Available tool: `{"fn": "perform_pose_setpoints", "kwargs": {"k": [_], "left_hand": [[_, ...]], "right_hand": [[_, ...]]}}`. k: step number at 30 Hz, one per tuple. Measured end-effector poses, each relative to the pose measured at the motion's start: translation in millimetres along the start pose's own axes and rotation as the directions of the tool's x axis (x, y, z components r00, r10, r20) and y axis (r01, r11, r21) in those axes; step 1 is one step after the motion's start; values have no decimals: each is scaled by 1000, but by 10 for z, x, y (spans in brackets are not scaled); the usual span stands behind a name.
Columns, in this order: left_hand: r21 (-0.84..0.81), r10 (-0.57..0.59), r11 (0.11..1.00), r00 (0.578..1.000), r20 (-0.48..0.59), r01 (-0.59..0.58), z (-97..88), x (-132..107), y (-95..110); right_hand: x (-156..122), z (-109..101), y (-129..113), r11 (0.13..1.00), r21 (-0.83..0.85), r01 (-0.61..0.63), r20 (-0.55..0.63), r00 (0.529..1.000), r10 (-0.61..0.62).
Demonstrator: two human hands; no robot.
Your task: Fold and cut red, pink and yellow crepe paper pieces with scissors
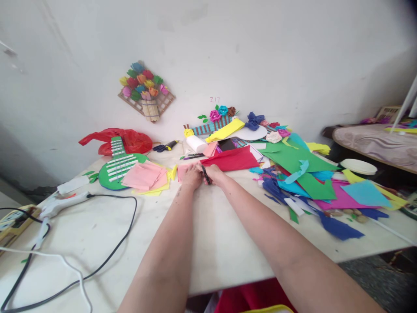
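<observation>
Both my arms stretch across the white table (208, 243) and meet near its far side. My left hand (190, 174) is closed over a small pink paper piece lying on the table. My right hand (214, 173) is closed around a dark slim tool (206, 174), probably a pen or small scissors, held between the two hands. A red paper sheet (233, 159) lies just behind my right hand.
A pink and yellow paper stack (145, 176) and a green paper guitar (119, 167) lie to the left. A glue gun (61, 204) with black cable sits at the left edge. Coloured paper sheets and scraps (312, 182) cover the right side. Paper flower crafts (221, 119) stand by the wall.
</observation>
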State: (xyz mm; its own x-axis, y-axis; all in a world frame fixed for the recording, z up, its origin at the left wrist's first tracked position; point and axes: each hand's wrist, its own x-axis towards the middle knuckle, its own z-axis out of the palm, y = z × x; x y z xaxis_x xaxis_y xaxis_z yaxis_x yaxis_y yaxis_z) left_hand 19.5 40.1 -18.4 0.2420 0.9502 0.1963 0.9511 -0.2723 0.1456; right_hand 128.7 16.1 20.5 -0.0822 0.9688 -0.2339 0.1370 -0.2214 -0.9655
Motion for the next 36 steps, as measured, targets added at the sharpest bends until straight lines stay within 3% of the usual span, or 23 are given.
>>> {"fn": "perform_pose_setpoints", "kwargs": {"k": [5,12,22,29,36], "left_hand": [[-49,-45,998,998,40,47,-19,-19,17],[-57,-52,997,998,38,54,-14,-1,15],[-44,-84,995,995,54,87,-75,-36,89],[-33,-29,999,999,17,30,-91,-55,81],[-27,-37,999,999,1,37,-66,-51,67]], "right_hand": [[-175,-106,-41,996,51,-66,41,997,64],[-162,-300,-35,978,47,-202,217,958,188],[-189,-171,-78,992,-2,-128,113,985,127],[-84,-70,-20,999,32,-31,57,998,29],[-148,-148,-21,997,36,-71,77,995,68]]}}
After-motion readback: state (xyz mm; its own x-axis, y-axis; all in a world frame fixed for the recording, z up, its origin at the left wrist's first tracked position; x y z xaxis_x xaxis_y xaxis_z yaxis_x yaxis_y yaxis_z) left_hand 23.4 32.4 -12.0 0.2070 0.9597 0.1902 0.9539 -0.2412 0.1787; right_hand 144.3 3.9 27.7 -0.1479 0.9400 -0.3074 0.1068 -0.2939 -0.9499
